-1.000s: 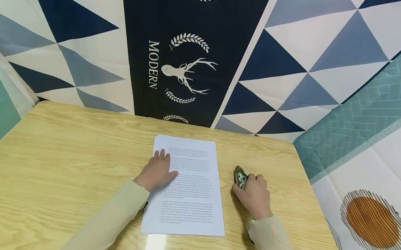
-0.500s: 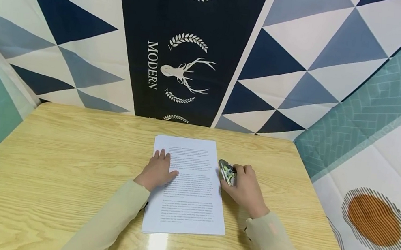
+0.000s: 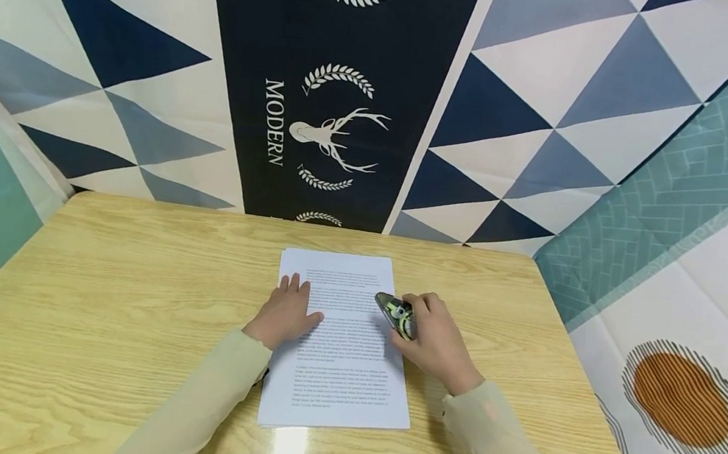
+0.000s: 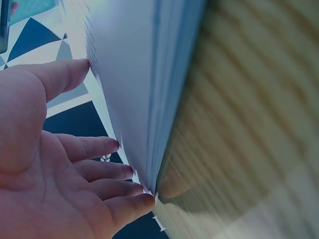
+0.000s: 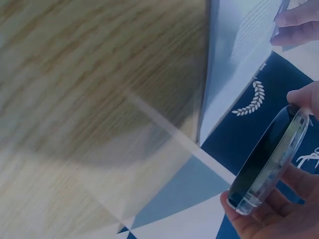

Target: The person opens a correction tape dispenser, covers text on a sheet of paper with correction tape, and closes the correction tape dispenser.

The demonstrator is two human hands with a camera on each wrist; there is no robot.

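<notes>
A stack of printed paper lies on the wooden table, its sheet edges showing as a thick layer in the left wrist view. My left hand rests on the upper left part of the stack with fingers straight and thumb spread. Between thumb and fingers, my right hand grips a correction tape, a teardrop-shaped case with green inner parts. In the right wrist view the correction tape shows a clear shell and a dark side. It overlaps the right edge of the printed page, its narrow end pointing up and left.
The wooden table reaches back to a wall cloth with a deer print and blue triangles. A second patterned cloth hangs along the right side.
My right hand has moved left with the correction tape, from the table beside the paper to over its right edge, and the tape has turned leftward. My left hand has stayed put.
</notes>
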